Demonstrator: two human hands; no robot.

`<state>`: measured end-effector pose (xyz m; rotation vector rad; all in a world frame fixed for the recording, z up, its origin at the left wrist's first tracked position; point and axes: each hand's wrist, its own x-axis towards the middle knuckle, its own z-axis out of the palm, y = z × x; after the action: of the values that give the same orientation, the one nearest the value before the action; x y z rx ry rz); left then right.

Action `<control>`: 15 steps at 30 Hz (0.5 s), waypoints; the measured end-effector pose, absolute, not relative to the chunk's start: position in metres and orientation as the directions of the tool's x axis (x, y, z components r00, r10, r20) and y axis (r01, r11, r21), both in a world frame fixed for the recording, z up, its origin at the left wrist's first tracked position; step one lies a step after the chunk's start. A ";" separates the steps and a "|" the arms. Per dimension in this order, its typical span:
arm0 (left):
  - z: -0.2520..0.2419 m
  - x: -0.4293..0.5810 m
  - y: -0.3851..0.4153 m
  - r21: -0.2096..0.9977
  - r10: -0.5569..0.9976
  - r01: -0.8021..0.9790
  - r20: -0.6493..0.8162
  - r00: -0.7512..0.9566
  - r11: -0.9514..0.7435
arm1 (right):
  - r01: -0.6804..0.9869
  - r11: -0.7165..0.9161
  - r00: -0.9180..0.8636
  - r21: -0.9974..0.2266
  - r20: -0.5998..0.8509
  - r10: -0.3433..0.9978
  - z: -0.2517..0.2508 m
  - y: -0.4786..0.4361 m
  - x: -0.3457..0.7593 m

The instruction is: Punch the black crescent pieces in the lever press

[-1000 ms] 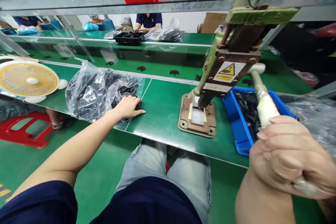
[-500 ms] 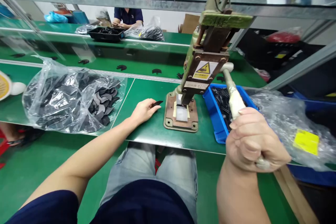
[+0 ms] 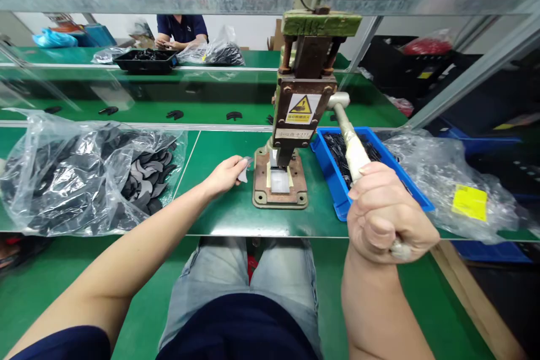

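Handle (image 3: 353,147) in right hand (image 3: 388,212), grey piece (image 3: 243,172) in left hand (image 3: 225,175).

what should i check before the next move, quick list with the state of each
1. Left hand gripping a curved piece: ok.
2. Right hand closed around the press lever: ok.
3. Left hand out from under the ram: ok, it is left of the press base.
4. Curved piece on the pale block: not ok, it is in the hand.
5. Gap between ram and pale block: cannot tell from this angle.
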<state>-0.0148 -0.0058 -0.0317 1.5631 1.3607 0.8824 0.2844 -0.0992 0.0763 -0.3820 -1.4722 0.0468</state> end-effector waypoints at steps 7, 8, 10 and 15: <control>-0.005 0.030 0.008 0.964 0.966 0.219 -0.190 0.176 0.150 | 0.201 0.939 0.075 -0.278 0.961 0.268 0.075 -0.100 0.288; -0.004 0.035 0.009 0.962 0.962 0.220 -0.203 0.185 0.161 | 0.205 0.936 0.075 -0.284 0.959 0.275 0.075 -0.100 0.288; -0.004 0.044 0.012 0.954 0.948 0.234 -0.237 0.212 0.186 | 0.216 0.929 0.080 -0.300 0.954 0.290 0.075 -0.101 0.288; -0.003 0.051 0.016 0.921 0.899 0.334 -0.308 0.311 0.200 | 0.220 0.923 0.084 -0.316 0.949 0.305 0.076 -0.102 0.287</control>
<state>0.0512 0.0164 -0.0030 1.3665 1.2491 0.5892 0.2873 -0.1019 0.0757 -0.4306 -1.5000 0.0662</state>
